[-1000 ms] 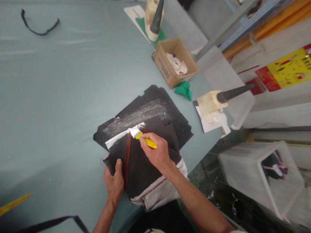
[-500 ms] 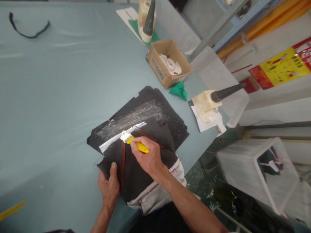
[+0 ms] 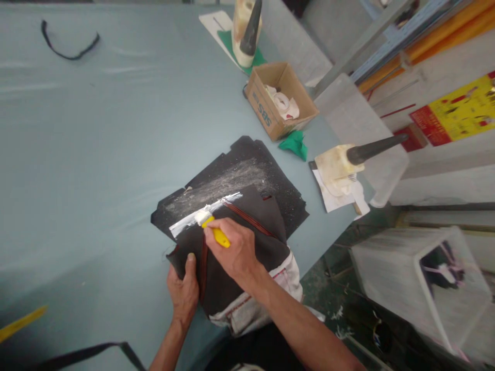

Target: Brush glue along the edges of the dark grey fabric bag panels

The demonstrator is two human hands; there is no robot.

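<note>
My right hand [image 3: 234, 250] grips a yellow-handled brush [image 3: 216, 233], its white-coated bristles touching the edge of a dark fabric piece [image 3: 235, 242]. A band of white paste [image 3: 189, 220] runs along that edge. My left hand [image 3: 184, 288] pinches the lower left corner of the piece, thumb on top and fingers underneath, out of sight. Brown-red stitched strips cross the dark fabric, and pale cloth [image 3: 253, 309] hangs from its near side. Beneath its far edge lies a black board [image 3: 232, 170] smeared with dried white residue.
A cardboard box [image 3: 266, 111] holding a tape roll stands beyond the board, beside a green cloth scrap [image 3: 296, 144]. Two stained bottles with dark nozzles, one a squat bottle [image 3: 334, 167], are on the table [image 3: 108, 154]. A clear plastic bin [image 3: 417, 278] stands right of the table edge.
The view has shifted, so everything sits farther right. The brush has moved slightly toward the left end of the pasted edge, and its handle has swung down. A black strap shows at lower left.
</note>
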